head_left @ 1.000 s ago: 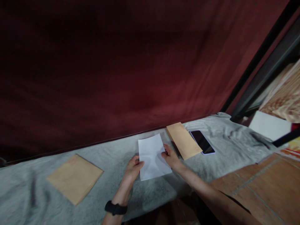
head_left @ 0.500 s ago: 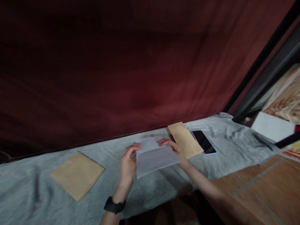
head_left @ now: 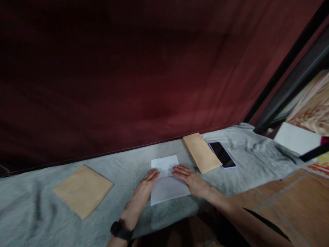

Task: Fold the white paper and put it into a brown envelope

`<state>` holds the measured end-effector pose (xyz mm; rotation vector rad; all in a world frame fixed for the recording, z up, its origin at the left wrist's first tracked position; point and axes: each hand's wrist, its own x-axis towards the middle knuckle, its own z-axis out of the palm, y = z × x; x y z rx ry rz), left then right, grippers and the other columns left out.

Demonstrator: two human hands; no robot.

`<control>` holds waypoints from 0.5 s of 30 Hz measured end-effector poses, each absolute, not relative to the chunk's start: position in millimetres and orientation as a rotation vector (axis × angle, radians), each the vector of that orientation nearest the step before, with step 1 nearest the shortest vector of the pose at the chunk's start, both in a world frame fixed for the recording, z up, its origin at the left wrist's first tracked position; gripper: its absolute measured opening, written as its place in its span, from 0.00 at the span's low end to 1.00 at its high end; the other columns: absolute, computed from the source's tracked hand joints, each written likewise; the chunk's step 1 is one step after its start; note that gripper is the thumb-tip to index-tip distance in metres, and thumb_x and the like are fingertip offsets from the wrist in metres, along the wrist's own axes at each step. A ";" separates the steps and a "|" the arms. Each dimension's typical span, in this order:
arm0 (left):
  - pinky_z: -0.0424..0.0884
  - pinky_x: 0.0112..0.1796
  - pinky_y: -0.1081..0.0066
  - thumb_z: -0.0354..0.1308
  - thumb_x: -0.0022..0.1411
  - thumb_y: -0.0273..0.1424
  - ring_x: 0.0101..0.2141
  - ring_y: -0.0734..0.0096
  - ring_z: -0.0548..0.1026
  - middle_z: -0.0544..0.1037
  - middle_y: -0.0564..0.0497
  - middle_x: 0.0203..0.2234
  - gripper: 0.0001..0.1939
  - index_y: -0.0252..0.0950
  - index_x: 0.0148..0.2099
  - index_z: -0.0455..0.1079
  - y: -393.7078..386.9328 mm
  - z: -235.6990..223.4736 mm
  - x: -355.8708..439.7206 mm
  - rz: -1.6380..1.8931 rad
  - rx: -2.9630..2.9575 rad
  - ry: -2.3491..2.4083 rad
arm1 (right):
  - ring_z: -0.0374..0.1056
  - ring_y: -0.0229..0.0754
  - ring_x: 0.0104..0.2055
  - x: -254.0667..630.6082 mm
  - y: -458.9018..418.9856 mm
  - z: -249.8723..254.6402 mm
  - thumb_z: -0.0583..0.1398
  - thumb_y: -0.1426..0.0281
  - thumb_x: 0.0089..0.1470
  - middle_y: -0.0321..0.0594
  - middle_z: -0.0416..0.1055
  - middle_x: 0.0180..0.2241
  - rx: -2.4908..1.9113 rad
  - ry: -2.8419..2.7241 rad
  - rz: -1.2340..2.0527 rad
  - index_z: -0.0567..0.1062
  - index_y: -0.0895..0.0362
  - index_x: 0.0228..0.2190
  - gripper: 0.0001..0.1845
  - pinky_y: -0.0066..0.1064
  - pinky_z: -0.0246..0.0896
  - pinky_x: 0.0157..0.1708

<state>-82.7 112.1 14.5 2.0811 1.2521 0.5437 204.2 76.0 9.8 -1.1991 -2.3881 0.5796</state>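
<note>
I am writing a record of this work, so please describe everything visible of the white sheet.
The white sheet looks like plain, thin paper; I can make out no writing. A crease runs across it, with the far part brighter and the near part greyer. It lies on the grey cloth, in front of the person. The left hand rests at its left edge, the right hand over its right side.

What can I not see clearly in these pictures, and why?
Head view:
White paper: parts hidden under the left hand and right hand.
Phone: left edge partly covered by right brown paper.
Left brown paper: reddish mark too small and blurred to read.
Right forearm: cut off by the bottom edge.
</note>
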 end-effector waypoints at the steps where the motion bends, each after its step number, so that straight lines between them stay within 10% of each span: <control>1: 0.58 0.65 0.58 0.45 0.55 0.16 0.63 0.67 0.66 0.70 0.54 0.62 0.35 0.47 0.59 0.73 111.5 13.1 -85.8 0.535 2.090 1.239 | 0.52 0.48 0.70 206.2 72.0 11.6 0.61 0.76 0.51 0.43 0.58 0.67 -1.173 -2.438 0.587 0.64 0.50 0.64 0.39 0.47 0.46 0.69; 15: 0.43 0.68 0.54 0.46 0.71 0.37 0.69 0.64 0.54 0.60 0.51 0.68 0.25 0.43 0.68 0.61 109.0 15.9 9.6 0.449 2.343 1.019 | 0.49 0.46 0.71 208.2 52.4 14.2 0.61 0.78 0.46 0.42 0.56 0.68 -1.073 -2.594 0.584 0.64 0.47 0.64 0.43 0.47 0.38 0.70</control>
